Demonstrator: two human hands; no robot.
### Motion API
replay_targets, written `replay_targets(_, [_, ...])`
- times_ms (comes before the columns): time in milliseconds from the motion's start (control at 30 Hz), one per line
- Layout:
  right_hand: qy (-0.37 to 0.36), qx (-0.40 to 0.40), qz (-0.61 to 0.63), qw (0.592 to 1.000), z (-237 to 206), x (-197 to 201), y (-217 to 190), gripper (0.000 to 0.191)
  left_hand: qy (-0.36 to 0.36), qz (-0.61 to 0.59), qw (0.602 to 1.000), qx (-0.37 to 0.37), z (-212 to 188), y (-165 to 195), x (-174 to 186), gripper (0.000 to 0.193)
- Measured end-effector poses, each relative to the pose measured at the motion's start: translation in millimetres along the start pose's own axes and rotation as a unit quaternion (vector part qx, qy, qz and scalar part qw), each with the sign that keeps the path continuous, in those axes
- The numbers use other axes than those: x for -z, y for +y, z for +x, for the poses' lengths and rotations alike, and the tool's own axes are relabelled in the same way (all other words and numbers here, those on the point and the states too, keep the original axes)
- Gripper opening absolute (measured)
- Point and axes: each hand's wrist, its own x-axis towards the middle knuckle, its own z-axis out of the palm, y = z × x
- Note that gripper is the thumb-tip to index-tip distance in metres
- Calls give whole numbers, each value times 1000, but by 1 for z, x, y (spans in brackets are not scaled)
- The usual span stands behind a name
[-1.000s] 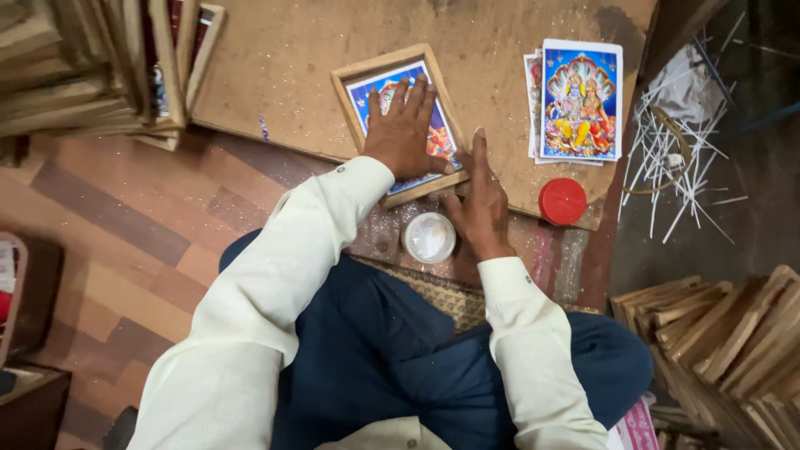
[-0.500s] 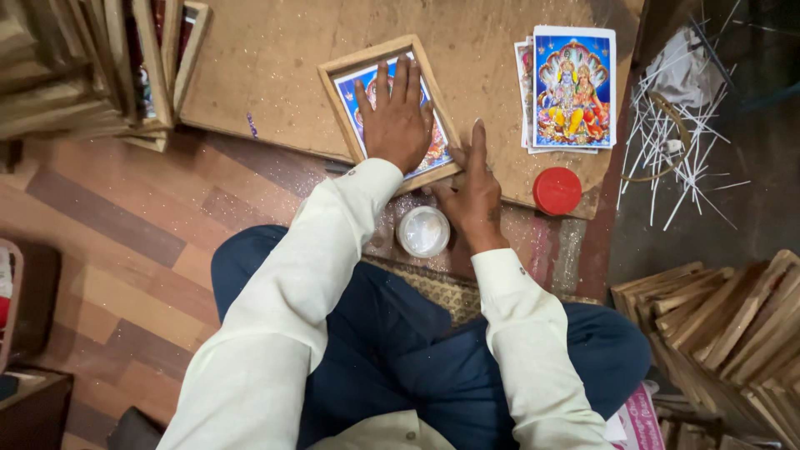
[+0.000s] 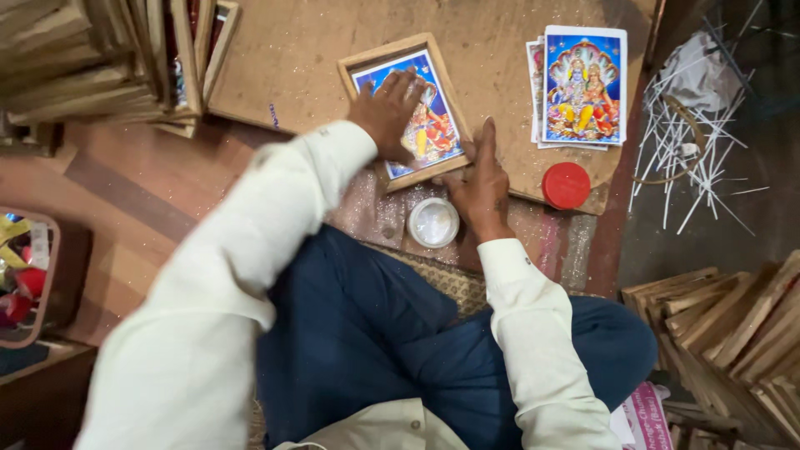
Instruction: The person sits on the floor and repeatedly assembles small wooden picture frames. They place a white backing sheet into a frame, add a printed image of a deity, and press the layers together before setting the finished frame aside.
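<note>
Since half a second ago little has shifted: left hand (image 3: 390,112) stays spread flat on the framed print (image 3: 404,108) at upper centre, right hand (image 3: 482,185) pressing its lower edge with one extended finger, seemingly seating the picture, next needing even pressure.

A low wooden desk (image 3: 292,58) lies on a striped plank floor (image 3: 125,192); wooden frame stacks (image 3: 75,58) stand left of the desk, more wooden strips (image 3: 725,325) right
</note>
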Motion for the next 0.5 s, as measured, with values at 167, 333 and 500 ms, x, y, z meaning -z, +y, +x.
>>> replay_targets(167, [9,37,-15,999,-5,-3,-5,113,-62,74,995,-14,6,-18,-3,163])
replay_targets(333, [-26,-2,-55,998,-3,8,-21,106,-91,64,993,23,23,-6,-6,157])
replay_targets(500, [14,194,-137,971,2,12,-34,104,176,-120,972,98,35,23,-29,76])
